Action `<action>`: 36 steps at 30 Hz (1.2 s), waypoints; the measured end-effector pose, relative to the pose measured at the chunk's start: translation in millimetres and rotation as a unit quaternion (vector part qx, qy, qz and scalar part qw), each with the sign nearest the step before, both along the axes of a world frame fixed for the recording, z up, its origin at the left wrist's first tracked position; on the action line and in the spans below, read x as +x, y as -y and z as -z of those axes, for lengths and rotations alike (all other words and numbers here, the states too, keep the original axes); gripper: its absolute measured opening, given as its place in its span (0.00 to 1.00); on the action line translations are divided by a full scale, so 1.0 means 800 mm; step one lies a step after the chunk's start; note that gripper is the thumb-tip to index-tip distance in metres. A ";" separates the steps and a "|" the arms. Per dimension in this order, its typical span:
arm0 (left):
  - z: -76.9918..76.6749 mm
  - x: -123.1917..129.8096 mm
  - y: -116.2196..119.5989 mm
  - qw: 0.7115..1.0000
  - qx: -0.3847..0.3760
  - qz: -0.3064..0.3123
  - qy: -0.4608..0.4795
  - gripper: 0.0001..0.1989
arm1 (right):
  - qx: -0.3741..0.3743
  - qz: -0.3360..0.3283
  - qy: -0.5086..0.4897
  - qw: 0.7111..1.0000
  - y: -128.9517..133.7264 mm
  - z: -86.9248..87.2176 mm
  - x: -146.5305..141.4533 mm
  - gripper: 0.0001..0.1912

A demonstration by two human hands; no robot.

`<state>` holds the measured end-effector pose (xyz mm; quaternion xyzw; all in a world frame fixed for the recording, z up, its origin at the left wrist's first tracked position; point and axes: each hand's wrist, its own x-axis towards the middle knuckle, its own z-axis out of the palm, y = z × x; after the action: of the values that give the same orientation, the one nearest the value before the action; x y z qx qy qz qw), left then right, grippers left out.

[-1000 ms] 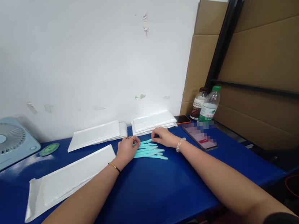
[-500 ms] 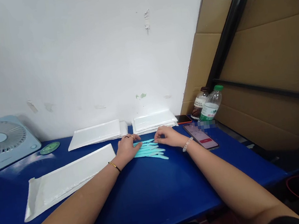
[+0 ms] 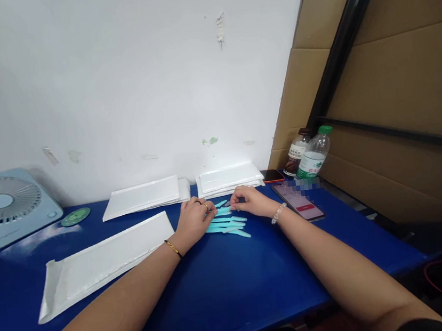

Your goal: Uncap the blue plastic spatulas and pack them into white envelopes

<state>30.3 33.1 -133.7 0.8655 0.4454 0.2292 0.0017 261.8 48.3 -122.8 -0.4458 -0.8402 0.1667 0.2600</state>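
Observation:
Several slim turquoise eyebrow razors (image 3: 228, 226) with paler tips lie side by side on the blue table (image 3: 235, 282), fanned toward the right. Over their left ends is my left hand (image 3: 195, 217), its thumb and fingers pinched on one razor at the back of the row. My right hand (image 3: 249, 202) faces it from the right, thumb and forefinger closed at that razor's tip. The small tip between those fingers is partly hidden. A white padded envelope (image 3: 107, 260) lies flat left of my left wrist.
Two stacks of white padded envelopes, a left stack (image 3: 140, 197) and a right stack (image 3: 230, 176), lie along the wall. To the right are a phone (image 3: 300, 204), a dark phone (image 3: 274, 175) and two bottles (image 3: 314, 156). A blue fan (image 3: 8, 207) and green disc (image 3: 76, 217) sit left.
My left hand has shifted slightly right and its fingers have drawn together on a back razor. The rear razors have spread a little; my right hand stays almost in place.

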 end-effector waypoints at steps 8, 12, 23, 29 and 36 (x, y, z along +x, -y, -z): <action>0.011 -0.012 -0.019 0.994 -0.033 -0.101 0.009 0.09 | 0.014 0.063 0.021 0.998 -0.012 0.004 0.024 0.07; 0.013 -0.013 -0.022 0.993 -0.062 -0.095 0.020 0.10 | 0.049 0.056 0.055 0.996 -0.001 0.004 -0.001 0.07; 0.005 -0.005 -0.009 0.998 -0.054 -0.026 0.033 0.12 | 0.025 0.034 0.088 0.995 0.006 0.006 -0.020 0.06; 0.007 -0.008 -0.016 0.995 -0.061 -0.063 0.049 0.11 | 0.041 0.058 0.084 0.994 -0.005 0.001 0.006 0.05; 0.006 -0.009 -0.014 0.993 -0.062 -0.081 0.053 0.11 | -0.016 0.008 0.064 0.998 0.010 -0.019 0.018 0.05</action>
<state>22.9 44.2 -138.3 0.8112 0.5269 0.2462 0.0609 275.9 40.1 -107.9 -0.4664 -0.8488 0.1488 0.1997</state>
